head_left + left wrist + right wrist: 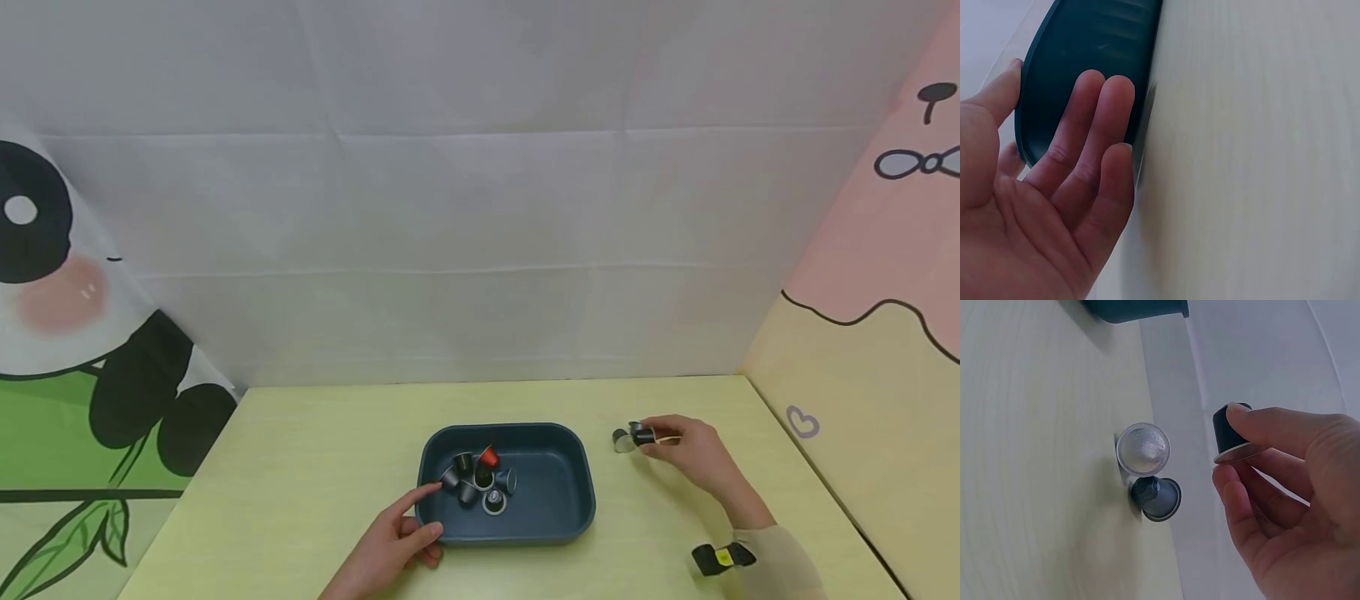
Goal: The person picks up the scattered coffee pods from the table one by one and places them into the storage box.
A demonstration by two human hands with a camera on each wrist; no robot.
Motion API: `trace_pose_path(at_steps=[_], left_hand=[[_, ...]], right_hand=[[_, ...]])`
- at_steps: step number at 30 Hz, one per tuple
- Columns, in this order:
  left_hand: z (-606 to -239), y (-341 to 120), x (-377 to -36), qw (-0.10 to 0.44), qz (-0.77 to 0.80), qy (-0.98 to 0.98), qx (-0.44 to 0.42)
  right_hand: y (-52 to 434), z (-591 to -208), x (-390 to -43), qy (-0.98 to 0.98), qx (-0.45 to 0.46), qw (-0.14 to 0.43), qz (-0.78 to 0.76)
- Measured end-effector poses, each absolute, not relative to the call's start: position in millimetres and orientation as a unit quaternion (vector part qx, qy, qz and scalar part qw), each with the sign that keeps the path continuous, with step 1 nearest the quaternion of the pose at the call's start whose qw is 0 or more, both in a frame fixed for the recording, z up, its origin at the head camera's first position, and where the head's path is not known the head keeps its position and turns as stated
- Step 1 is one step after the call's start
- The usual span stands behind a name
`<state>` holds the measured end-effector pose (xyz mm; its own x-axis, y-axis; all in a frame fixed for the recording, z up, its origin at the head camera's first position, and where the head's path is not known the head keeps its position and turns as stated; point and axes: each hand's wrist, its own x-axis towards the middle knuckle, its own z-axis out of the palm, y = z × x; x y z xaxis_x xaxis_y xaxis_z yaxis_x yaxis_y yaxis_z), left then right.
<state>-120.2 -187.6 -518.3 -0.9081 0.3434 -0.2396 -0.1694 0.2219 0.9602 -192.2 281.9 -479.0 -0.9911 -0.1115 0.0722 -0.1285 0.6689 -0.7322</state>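
Observation:
My right hand pinches a black coffee capsule between thumb and fingers, its foil rim facing down in the right wrist view. Two more capsules lie close by on the table: one shows its silver foil face, and a dark grey capsule touches it. My left hand is at the left end of a dark blue-green tray. Its straight index finger touches the left rim and the thumb lies near the front corner. Several capsules sit in the tray's left half, among them a red capsule.
The pale wooden table meets a white cloth backdrop behind. A printed panel borders the table at right, and another printed panel stands at left. A black strap device sits at my right wrist.

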Motion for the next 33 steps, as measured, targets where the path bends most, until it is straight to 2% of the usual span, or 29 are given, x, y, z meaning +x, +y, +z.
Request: trace_pose_path(at_steps=[9,33], left_hand=[[-521.2,-187.6,-120.3,0.204,0.636,0.742,0.062],[-521.7,-186.8,-120.9,0.206,0.644,0.735,0.056]], right_hand=[[261.5,-462.3,-195.3,-0.907,0.091,0.024,0.41],[190.8,-447.6,-221.8,-0.869,0.156,0.006,0.469]])
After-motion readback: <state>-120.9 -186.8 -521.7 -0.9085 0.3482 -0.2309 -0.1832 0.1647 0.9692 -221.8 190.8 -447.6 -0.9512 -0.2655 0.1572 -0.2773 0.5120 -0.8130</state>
